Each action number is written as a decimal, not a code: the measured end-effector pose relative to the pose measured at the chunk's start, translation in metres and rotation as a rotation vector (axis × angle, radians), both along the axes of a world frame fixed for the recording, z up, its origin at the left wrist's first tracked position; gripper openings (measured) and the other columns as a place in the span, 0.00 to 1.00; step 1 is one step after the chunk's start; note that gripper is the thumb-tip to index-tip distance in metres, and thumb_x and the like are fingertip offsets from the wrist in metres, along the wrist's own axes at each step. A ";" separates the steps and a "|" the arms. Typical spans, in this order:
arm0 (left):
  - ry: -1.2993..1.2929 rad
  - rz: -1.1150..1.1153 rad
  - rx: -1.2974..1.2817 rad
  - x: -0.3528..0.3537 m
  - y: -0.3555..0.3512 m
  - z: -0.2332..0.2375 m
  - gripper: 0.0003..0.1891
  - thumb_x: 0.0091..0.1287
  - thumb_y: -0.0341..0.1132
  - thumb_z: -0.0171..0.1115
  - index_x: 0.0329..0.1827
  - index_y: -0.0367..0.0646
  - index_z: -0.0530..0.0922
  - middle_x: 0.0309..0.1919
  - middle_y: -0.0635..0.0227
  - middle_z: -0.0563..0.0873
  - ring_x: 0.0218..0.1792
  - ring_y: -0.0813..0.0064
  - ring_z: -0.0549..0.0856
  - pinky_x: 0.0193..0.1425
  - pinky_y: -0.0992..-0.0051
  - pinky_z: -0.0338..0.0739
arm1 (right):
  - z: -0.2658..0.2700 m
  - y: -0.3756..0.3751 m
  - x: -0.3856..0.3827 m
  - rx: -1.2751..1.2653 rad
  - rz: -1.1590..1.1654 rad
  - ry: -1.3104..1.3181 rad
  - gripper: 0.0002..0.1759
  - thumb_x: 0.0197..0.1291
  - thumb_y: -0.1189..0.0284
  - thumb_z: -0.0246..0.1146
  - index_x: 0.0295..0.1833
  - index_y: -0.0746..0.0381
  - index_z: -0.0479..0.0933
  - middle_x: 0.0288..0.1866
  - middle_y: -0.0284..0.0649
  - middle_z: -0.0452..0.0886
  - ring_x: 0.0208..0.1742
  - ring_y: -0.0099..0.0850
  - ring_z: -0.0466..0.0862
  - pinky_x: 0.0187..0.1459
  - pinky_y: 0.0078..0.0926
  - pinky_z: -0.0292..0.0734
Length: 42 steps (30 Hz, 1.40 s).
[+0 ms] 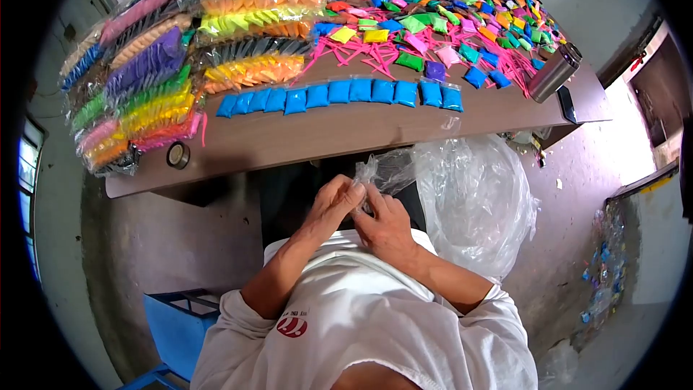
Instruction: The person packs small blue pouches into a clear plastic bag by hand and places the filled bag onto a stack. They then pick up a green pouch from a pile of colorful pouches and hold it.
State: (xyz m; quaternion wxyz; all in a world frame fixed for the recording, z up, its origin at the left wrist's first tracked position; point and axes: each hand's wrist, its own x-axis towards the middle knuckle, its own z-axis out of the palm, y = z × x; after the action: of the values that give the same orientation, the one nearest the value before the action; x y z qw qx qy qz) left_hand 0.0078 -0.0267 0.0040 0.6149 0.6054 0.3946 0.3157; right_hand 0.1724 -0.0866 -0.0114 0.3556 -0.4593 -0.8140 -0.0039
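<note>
My left hand (336, 201) and my right hand (388, 222) are close together over my lap, below the table's front edge. Both have their fingers closed on a piece of thin clear plastic (368, 172), which stretches off to the right. Beside my right arm hangs a large, crumpled clear plastic bag (476, 202). On the table (325, 130), just beyond my hands, lies a row of several small blue packets (317, 95), side by side near the front edge.
Stacked clear bags of coloured packets (151, 65) fill the table's left. Loose colourful packets and pink sticks (375, 54) spread across the back and right. A roll of tape (177, 154), a metal flask (554, 74) and a phone (567, 105) lie near the edges. A blue stool (170, 332) stands lower left.
</note>
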 end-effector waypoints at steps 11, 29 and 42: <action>0.016 0.218 0.161 0.007 -0.005 -0.001 0.23 0.76 0.53 0.57 0.41 0.35 0.77 0.33 0.68 0.79 0.36 0.73 0.75 0.42 0.72 0.73 | 0.019 -0.003 -0.009 -0.058 -0.067 -0.025 0.27 0.52 0.74 0.66 0.60 0.62 0.80 0.71 0.58 0.68 0.44 0.43 0.78 0.42 0.36 0.75; 0.019 0.222 0.273 -0.006 -0.026 -0.002 0.18 0.79 0.45 0.55 0.45 0.35 0.81 0.31 0.67 0.85 0.37 0.78 0.84 0.47 0.76 0.77 | 0.064 -0.011 0.078 0.183 -0.654 0.631 0.24 0.53 0.66 0.77 0.51 0.67 0.78 0.34 0.39 0.82 0.27 0.27 0.76 0.31 0.24 0.73; -0.009 0.330 0.307 -0.052 -0.022 -0.003 0.20 0.82 0.44 0.50 0.50 0.34 0.81 0.38 0.66 0.85 0.40 0.77 0.84 0.47 0.75 0.78 | 0.025 -0.013 0.117 -0.218 -0.201 0.985 0.08 0.67 0.74 0.68 0.47 0.67 0.82 0.36 0.33 0.83 0.36 0.22 0.79 0.41 0.21 0.76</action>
State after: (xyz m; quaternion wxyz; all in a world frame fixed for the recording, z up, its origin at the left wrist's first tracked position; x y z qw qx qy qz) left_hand -0.0441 -0.0487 0.0013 0.4574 0.6175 0.4331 0.4712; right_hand 0.2893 -0.0996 0.0133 0.6447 -0.5171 -0.4974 0.2638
